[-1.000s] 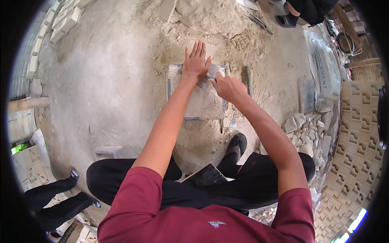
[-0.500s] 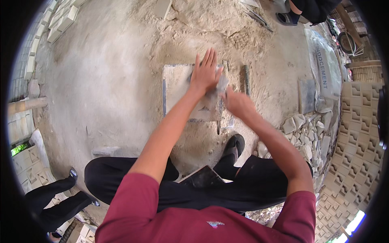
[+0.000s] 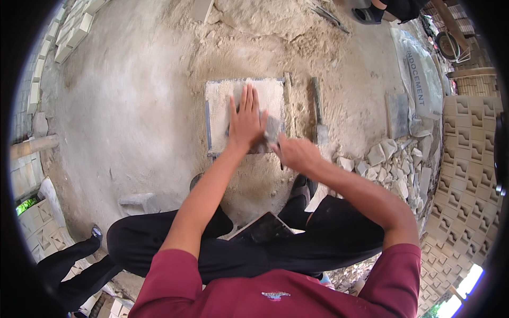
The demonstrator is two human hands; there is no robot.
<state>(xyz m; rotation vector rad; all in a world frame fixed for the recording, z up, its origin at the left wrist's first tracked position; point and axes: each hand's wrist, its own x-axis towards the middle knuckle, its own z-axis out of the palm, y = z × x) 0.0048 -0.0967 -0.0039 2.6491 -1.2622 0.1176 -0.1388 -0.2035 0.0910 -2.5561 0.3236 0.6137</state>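
On the ground before me lies a square mould (image 3: 208, 127) with a dark metal rim, filled level with pale sandy mix (image 3: 220, 95). My left hand (image 3: 246, 121) rests flat, fingers stretched, on a grey metal trowel blade (image 3: 272, 127) over the near part of the mix. The blade lies partly hidden beneath that palm. My right hand (image 3: 300, 153) is closed at the trowel's near right end, by the mould's near right corner; its fingers cover the handle. A narrow bar (image 3: 288, 98) runs along the mould's right side, and a long-handled scraper-like tool (image 3: 321, 132) lies farther right.
A sand heap (image 3: 270, 18) rises beyond the mould. To the right are stone rubble (image 3: 392, 167), a dark slab (image 3: 397, 114), a printed plastic sack (image 3: 424, 79) and stacked patterned blocks (image 3: 469, 175). Other people's foot (image 3: 366, 16) and legs (image 3: 79, 259) show at far right and lower left.
Both hands and the trowel have slid toward me, from the mould's far right part to its near edge. The view has shifted slightly. The long-handled tool's flat end now shows.
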